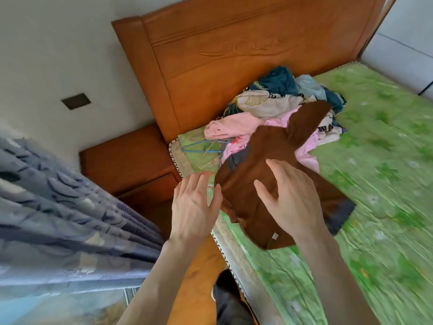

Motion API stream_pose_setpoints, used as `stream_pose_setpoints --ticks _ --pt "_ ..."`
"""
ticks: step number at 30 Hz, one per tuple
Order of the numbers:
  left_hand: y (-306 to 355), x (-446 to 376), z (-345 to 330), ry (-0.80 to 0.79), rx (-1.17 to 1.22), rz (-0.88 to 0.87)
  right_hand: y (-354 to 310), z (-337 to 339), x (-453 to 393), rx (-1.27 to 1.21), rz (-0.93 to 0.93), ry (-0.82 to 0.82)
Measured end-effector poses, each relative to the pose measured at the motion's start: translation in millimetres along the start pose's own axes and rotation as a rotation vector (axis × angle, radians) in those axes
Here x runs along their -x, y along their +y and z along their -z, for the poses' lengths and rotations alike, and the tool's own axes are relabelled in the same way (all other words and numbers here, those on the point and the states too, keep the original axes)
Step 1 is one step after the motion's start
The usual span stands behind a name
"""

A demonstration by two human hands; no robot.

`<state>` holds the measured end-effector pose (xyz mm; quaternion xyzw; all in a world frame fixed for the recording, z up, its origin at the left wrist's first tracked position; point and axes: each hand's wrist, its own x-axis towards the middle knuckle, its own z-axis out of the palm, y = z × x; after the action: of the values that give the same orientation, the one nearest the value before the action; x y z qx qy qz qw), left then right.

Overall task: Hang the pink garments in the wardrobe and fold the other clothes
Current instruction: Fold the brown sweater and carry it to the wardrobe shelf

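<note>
carved orange-brown wooden headboard [234, 50] against pale wall [58, 43]; matching bedside cabinet [126, 158]; green floral bed sheet [386, 160]; blue-grey patterned curtain [58, 207] at left; daylight.

text: none legible | brown garment [269, 184] tag [274, 236]: too small

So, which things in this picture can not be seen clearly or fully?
- Head view: the grey cloth is mostly hidden under the brown garment.
- The pink garments are partly buried in the pile, so their count is unclear.
- The hangers are thin and tangled, so their number is unclear.
- The right hand covers part of the brown garment.
- The wardrobe is not in view.
</note>
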<state>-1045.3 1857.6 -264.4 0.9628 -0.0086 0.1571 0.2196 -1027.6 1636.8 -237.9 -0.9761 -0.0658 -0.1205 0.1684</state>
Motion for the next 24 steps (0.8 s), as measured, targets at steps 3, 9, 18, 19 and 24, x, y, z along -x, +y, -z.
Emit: stream_pose_setpoints --ticks 3,9,18,19,24 --pt "-8 -39 -33 -0.026 0.009 0.007 19 -25 -36 0.0 -0.033 -0.054" --pt "-37 -114 -109 -0.08 -0.001 0.009 62 -95 -109 0.051 -0.044 -0.103" --pt "-87 -186 -240 -0.099 0.037 -0.023 108 -225 -191 0.089 0.045 -0.137" --pt "-92 -190 -258 -0.106 0.041 -0.027 115 -241 -199 0.084 0.061 -0.148" --pt "-125 -205 -346 -0.155 0.061 0.021 142 -315 -244 0.109 0.118 -0.303"
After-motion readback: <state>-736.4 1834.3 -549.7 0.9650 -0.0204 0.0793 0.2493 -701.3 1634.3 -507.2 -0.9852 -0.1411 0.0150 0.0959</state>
